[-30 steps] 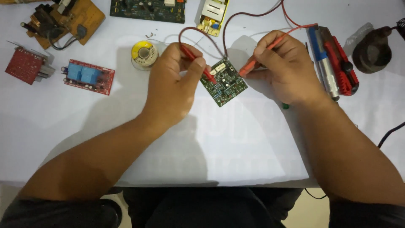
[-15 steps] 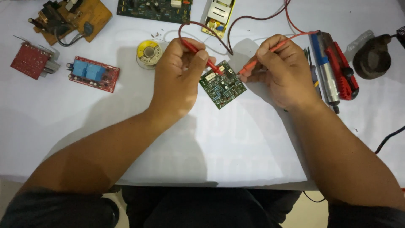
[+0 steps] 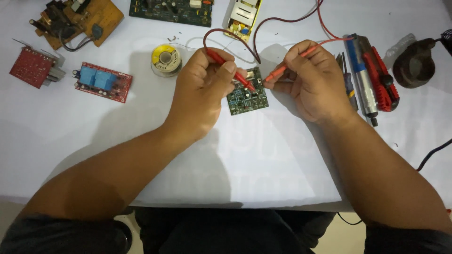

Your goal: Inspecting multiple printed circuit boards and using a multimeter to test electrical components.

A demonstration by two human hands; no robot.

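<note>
Left hand (image 3: 202, 91) pinches a red probe (image 3: 233, 73), right hand (image 3: 310, 80) pinches the other red probe (image 3: 278, 74); both tips touch the small green circuit board (image 3: 248, 97) lying flat on the white table (image 3: 235, 164) between them. Solder spool (image 3: 165, 59) just left; tools (image 3: 372, 77) right.

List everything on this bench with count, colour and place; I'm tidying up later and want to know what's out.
Small board: 1, green, centre, under both probe tips.
Probes: 2, red, one per hand, leads running to the far edge.
Solder reel: 1, yellow and silver, left of the left hand.
Relay board: 1, red with blue blocks, left.
Red board: 1, far left.
Brown board: 1, top left.
Long board: 1, dark green, top.
Power board: 1, yellowish, top centre.
Tools: several, blue, grey and red, right.
Dark stand: 1, far right.
Table: white.
Left hand: holds a probe.
Right hand: holds a probe.
</note>
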